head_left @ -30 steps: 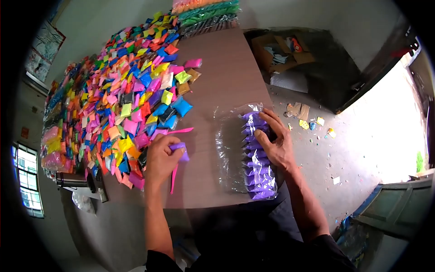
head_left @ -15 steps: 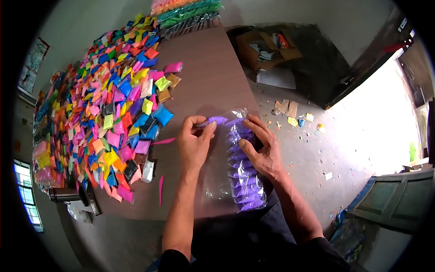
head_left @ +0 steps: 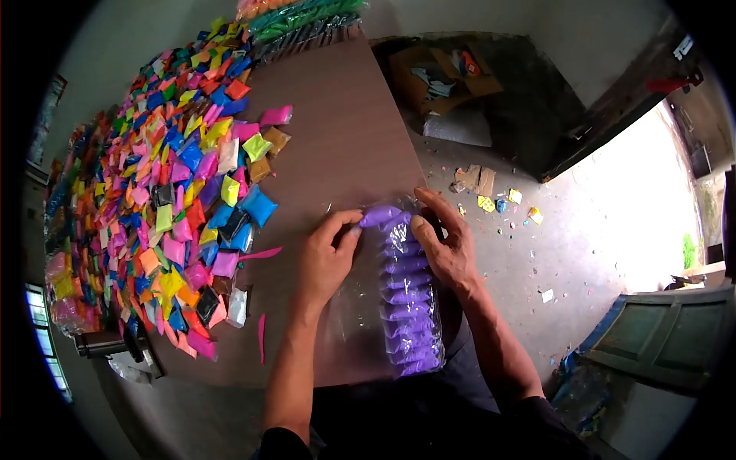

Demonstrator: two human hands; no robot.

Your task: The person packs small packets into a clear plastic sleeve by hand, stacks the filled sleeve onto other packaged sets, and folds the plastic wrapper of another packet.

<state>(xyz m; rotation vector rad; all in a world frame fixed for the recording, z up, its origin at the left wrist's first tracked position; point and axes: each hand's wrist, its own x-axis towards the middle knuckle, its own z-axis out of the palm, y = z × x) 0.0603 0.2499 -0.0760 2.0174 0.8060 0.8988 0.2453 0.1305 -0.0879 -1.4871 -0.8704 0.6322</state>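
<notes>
A long clear plastic bag (head_left: 410, 295) lies along the table's right side, filled with a row of several purple packets (head_left: 409, 312). At its far end, my left hand (head_left: 328, 257) pinches one small purple packet (head_left: 377, 216) between thumb and fingertips. That packet lies sideways against the far end of the row. My right hand (head_left: 452, 249) is on the bag's right edge, thumb pressed by the end packet and fingers curled round the plastic film. How much film the right fingers hold is partly hidden.
A large heap of small colourful packets (head_left: 165, 207) covers the left of the brown table (head_left: 330, 130). Two pink strips (head_left: 261, 338) lie near my left forearm. Filled bags (head_left: 307, 23) sit at the far edge. A cardboard box (head_left: 445, 77) and scraps are on the floor.
My left hand has brought its purple packet rightward to the far end of the row. My right thumb has moved up to the end packet. The view has shifted slightly.
</notes>
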